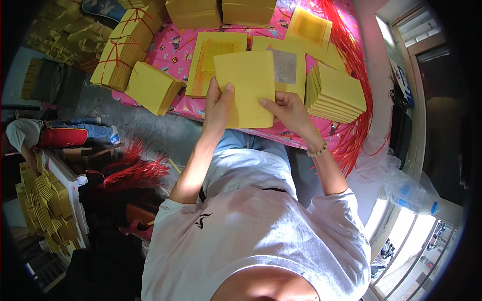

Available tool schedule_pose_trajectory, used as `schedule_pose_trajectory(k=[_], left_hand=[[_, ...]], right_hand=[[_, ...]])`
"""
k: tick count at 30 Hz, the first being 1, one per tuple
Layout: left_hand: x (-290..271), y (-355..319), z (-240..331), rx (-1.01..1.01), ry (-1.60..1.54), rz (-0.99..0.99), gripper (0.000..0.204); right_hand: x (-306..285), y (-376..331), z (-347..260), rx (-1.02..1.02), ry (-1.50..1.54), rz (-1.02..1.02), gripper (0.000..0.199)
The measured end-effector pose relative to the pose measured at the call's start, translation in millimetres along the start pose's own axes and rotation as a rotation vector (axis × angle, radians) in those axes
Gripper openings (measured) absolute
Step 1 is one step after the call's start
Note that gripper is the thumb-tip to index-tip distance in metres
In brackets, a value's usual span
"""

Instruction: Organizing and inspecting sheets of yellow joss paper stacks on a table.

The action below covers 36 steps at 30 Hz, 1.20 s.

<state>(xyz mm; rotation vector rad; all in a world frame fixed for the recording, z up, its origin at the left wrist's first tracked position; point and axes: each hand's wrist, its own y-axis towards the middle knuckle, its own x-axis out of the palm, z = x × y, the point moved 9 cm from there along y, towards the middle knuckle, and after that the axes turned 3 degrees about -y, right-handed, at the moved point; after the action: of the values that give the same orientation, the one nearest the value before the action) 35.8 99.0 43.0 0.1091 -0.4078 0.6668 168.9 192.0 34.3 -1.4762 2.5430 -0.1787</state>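
Observation:
Between my two hands I hold a yellow paper sheet [246, 88] upright above the table's near edge; whether it is one sheet or several I cannot tell. My left hand [218, 103] grips its left edge, thumb on the front. On the right edge, my right hand [290, 111] pinches it with the thumb in front and the fingers curled behind. Behind it lie a yellow sheet with an orange-printed square [200, 57] and another with a silver square [285, 67]. To the right of my right hand, a fanned stack of folded yellow paper [339, 93] rests on the table.
A pink patterned cloth [165, 42] covers the table. Yellow bundles tied with red string [118, 57] stand at the left, near a loose yellow stack [153, 86]. Red strands [354, 60] hang down the right side. Far left, another person [30, 135] bends over yellow stacks [47, 208].

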Motion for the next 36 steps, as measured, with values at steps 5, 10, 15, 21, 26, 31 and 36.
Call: schedule_pose_trajectory(k=[5, 10, 15, 21, 26, 31, 36], left_hand=[[-6.4, 0.2, 0.2, 0.037, -0.024, 0.02, 0.03], [-10.2, -3.6, 16.5, 0.07, -0.058, 0.096, 0.031], [-19.1, -7.7, 27.8, 0.173, -0.049, 0.196, 0.028], [-46.6, -10.6, 40.6, 0.21, 0.011, 0.233, 0.03], [-88.7, -17.3, 57.4, 0.193, 0.027, 0.328, 0.025], [-179.3, -25.7, 61.8, 0.154, 0.039, 0.581, 0.031], [-261.2, -34.9, 72.1, 0.236, 0.056, 0.793, 0.038]], right_hand=[[6.7, -5.2, -7.3, 0.014, -0.006, -0.02, 0.032], [7.4, -6.2, -5.5, 0.068, 0.051, 0.008, 0.025], [12.9, 0.5, -14.6, 0.069, 0.018, 0.007, 0.025], [38.9, 35.2, -45.4, -0.093, 0.157, -0.061, 0.025], [78.3, 74.6, -49.2, -0.115, 0.146, -0.169, 0.022], [119.9, 130.9, -65.2, -0.24, -0.069, -0.229, 0.025], [184.9, 197.4, -71.2, -0.275, -0.253, -0.232, 0.033]])
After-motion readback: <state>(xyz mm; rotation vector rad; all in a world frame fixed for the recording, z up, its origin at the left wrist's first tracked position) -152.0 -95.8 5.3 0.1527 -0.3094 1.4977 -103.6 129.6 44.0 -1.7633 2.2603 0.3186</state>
